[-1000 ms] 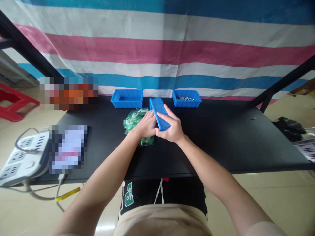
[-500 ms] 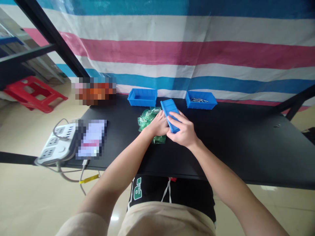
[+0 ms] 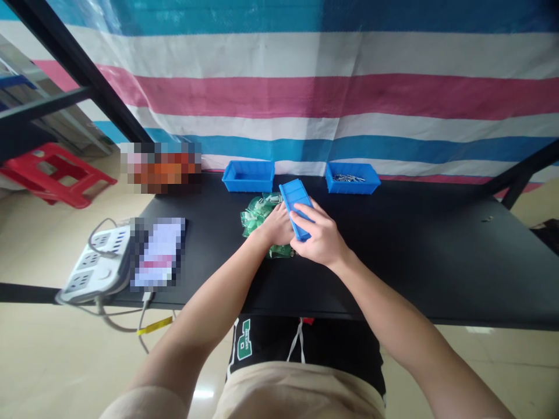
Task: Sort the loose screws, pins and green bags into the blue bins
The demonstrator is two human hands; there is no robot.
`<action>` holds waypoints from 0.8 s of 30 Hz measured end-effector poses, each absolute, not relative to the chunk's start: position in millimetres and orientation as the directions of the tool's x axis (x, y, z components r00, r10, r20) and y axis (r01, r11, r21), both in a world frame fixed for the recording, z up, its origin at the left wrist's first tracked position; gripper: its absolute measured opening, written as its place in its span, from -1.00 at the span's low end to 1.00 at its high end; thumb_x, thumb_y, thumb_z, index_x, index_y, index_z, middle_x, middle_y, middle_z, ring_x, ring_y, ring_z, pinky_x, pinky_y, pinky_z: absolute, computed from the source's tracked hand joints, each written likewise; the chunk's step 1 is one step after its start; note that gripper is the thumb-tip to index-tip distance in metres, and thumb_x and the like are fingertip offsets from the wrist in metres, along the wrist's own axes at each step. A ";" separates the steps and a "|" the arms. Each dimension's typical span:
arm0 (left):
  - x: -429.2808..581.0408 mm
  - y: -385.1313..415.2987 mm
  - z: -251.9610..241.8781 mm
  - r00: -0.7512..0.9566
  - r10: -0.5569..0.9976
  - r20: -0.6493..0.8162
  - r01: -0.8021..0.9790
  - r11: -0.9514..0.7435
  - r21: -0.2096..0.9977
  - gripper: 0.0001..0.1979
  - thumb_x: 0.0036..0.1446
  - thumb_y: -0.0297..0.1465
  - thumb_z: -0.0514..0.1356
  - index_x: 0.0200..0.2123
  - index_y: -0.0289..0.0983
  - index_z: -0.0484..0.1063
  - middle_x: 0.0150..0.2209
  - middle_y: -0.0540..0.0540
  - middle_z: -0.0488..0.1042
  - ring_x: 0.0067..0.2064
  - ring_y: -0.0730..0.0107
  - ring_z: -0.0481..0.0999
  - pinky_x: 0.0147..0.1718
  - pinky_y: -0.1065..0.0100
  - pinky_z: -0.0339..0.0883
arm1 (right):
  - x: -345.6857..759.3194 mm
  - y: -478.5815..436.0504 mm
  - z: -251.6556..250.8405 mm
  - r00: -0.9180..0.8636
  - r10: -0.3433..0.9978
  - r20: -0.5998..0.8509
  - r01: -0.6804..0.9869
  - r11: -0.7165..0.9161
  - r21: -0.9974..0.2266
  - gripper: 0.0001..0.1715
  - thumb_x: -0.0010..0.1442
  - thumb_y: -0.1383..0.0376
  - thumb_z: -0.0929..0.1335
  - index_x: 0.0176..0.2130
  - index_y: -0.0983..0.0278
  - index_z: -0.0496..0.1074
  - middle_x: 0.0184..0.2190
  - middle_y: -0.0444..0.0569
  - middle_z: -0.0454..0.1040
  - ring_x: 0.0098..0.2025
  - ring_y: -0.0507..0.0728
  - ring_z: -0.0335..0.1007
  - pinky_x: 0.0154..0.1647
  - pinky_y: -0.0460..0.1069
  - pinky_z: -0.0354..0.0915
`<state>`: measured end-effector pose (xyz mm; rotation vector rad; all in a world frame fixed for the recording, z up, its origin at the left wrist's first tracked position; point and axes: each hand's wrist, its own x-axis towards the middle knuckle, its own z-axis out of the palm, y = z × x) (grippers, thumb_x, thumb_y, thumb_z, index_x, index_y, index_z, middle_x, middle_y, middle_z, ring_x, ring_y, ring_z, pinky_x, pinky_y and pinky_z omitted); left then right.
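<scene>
Both forearms point(image 3: 220, 291) slant inward, right hand point(image 3: 322, 235) holding a tilted bin point(image 3: 293, 196).

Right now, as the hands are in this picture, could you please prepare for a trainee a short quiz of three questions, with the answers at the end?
1. Which hand has its fingers laid over the tilted blue bin?
2. True or false: thin metal pieces lie in the rear right bin.
3. Fill the gap: the plastic packets beside the left hand are mostly ____ in colour.

Key:
1. The right hand.
2. True.
3. Green.
</scene>
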<state>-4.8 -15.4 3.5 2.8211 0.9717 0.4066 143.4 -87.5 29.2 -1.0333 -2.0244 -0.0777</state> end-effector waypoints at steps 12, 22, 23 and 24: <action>-4.9 -15.9 4.7 0.764 0.595 0.248 0.553 -0.803 0.222 -0.60 0.18 -0.23 0.13 -0.03 -0.39 0.38 0.07 -0.36 0.38 0.13 -0.07 0.33 0.19 -0.01 0.21 | 147.7 -92.6 35.3 -0.372 0.590 0.716 0.708 0.680 -0.192 -0.49 -0.06 0.41 0.36 -0.06 0.32 0.55 0.02 0.10 0.51 0.11 0.36 0.41 0.26 0.31 0.30; -5.5 -15.9 4.7 0.767 0.594 0.241 0.548 -0.803 0.236 -0.61 0.09 -0.26 0.17 -0.04 -0.33 0.40 0.09 -0.33 0.38 0.18 -0.10 0.28 0.19 -0.10 0.19 | 149.2 -95.2 38.9 -0.378 0.658 0.651 0.727 0.646 -0.231 -0.47 -0.01 0.46 0.36 0.00 0.31 0.53 0.05 0.14 0.48 0.19 0.39 0.32 0.30 0.35 0.25; -5.7 -16.1 4.9 0.765 0.599 0.237 0.552 -0.799 0.239 -0.58 0.07 -0.25 0.18 -0.02 -0.32 0.39 0.10 -0.33 0.37 0.19 -0.11 0.27 0.19 -0.11 0.19 | 150.3 -95.1 39.7 -0.379 0.662 0.647 0.726 0.646 -0.236 -0.46 -0.01 0.46 0.36 0.00 0.29 0.53 0.05 0.13 0.48 0.19 0.39 0.33 0.30 0.36 0.23; -5.9 -16.2 5.0 0.763 0.603 0.233 0.555 -0.796 0.241 -0.56 0.06 -0.24 0.19 0.00 -0.32 0.38 0.11 -0.33 0.36 0.20 -0.12 0.26 0.18 -0.12 0.19 | 151.4 -95.2 40.6 -0.380 0.665 0.643 0.724 0.647 -0.241 -0.45 -0.01 0.46 0.36 0.01 0.28 0.53 0.06 0.11 0.48 0.18 0.38 0.33 0.31 0.37 0.22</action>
